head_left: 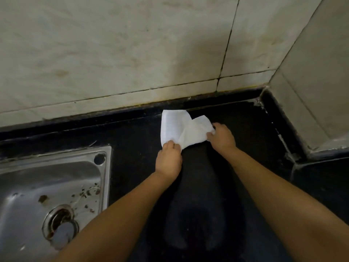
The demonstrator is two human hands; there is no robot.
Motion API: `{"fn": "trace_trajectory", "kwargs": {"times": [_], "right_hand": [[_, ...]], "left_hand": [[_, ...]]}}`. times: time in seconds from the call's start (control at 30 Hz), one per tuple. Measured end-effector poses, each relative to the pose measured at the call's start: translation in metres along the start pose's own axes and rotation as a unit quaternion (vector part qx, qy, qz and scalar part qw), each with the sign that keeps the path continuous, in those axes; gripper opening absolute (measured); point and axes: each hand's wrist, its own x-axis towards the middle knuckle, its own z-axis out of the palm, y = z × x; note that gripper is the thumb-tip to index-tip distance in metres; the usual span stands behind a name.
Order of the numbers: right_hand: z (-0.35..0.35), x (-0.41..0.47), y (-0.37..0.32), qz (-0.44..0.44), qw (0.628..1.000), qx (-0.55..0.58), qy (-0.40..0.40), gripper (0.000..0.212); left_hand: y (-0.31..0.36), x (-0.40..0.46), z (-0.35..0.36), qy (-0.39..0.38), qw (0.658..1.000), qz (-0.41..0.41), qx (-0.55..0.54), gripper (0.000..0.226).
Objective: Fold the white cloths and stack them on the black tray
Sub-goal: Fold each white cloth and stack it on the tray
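Over on the left, a shiny steel sink [47, 178] sat sunk into the black stone counter [236, 167], with brown crumbs and a round drain [61, 226] in its bottom. Just right of the sink, the left hand [168, 160] pinched the near corner of a small white cloth [182, 128], fingers curled round the edge. That crumpled, half-folded cloth lay on the counter, right of the sink and close to the pale tiled wall [113, 53] behind it. Further right of the sink, the right hand [221, 138] gripped the cloth's other end, fingers bent over it. Both bare arms reached out from the bottom edge.
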Motion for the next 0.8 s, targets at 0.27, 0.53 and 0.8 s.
{"fn": "trace_trajectory", "kwargs": {"times": [0.27,0.53,0.8], "right_hand": [[-0.022,-0.05,0.007,-0.058,0.986,0.156,0.016,0.007],[-0.075,-0.136,-0.012,-0.054,0.904,0.423,0.037,0.017],[-0.107,-0.228,-0.007,-0.025,0.819,0.572,-0.031,0.021]], "left_hand": [[-0.025,-0.021,-0.05,0.116,0.956,-0.027,-0.268,0.02],[0.005,-0.069,-0.132,0.178,0.867,0.021,-0.466,0.015],[-0.006,-0.141,-0.155,0.114,0.811,0.023,-0.574,0.023]]}}
